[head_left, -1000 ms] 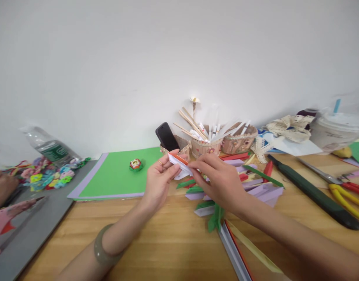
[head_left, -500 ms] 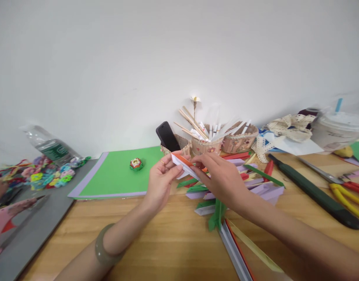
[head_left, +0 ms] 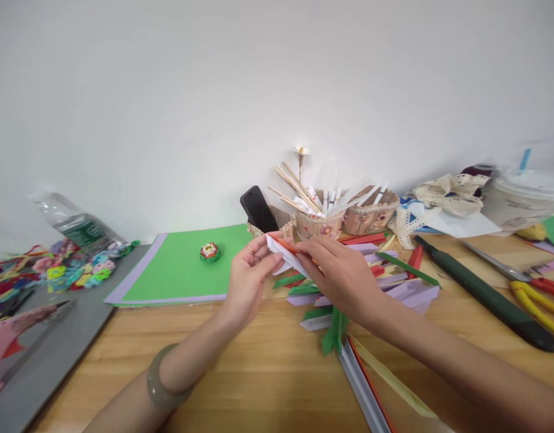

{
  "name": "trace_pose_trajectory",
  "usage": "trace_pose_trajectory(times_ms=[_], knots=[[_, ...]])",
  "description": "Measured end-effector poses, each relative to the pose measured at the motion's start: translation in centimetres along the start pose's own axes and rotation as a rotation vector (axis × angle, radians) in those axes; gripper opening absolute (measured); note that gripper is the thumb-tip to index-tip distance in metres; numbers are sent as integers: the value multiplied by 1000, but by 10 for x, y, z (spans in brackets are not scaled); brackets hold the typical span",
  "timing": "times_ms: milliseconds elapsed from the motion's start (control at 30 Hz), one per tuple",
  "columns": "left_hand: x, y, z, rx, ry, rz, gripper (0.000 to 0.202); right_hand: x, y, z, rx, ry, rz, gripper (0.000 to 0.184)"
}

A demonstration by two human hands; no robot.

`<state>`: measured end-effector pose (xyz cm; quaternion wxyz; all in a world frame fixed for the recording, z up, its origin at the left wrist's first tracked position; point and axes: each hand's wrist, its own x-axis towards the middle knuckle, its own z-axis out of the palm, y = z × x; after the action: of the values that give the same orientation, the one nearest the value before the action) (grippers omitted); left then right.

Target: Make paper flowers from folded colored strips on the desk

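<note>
My left hand pinches one end of a folded orange-and-white paper strip above the wooden table. My right hand grips the strip's other end, fingers pressed along its fold. Both hands hold it just above a pile of folded paper strips in red, green, purple and white. A grey-green bangle sits on my left wrist.
A green sheet with a small paper flower lies at the left. Behind stand a black phone and baskets of sticks. Right: a dark green tool, pliers with yellow handles, lace, a cup. Left: a bottle, colourful flowers.
The paper strip has risen slightly and my right hand's fingers have slid along it towards the left hand. The other person's hand at the far left has gone out of view.
</note>
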<state>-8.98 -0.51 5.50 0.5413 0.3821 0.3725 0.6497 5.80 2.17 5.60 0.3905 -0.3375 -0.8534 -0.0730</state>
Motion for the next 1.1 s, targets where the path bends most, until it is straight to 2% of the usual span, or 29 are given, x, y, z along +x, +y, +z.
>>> trace_pose_trajectory(times_ms=[133,367,500,600,833,900,1033,1100], knots=[[-1,-2,1,24,0,-2,35,-1,-2,0,-110,13,-21,20],[-4,-7,0,27,-18,-110,45,-4,-2,2,-288,3,-132,21],[-3,-8,0,32,-8,-152,33,-7,-1,4,-296,-17,-133,22],[0,-11,-2,67,-3,-188,21,-9,3,7,-256,-51,-82,23],[7,-19,-11,131,56,-303,17,-4,13,5,-184,-43,83,18],[8,-20,-13,132,55,-312,15,-1,11,2,-85,-74,113,12],[8,-20,-14,129,32,-277,12,2,5,-1,267,-195,207,4],[8,-19,-13,110,47,-272,10,2,6,1,284,-253,237,5]])
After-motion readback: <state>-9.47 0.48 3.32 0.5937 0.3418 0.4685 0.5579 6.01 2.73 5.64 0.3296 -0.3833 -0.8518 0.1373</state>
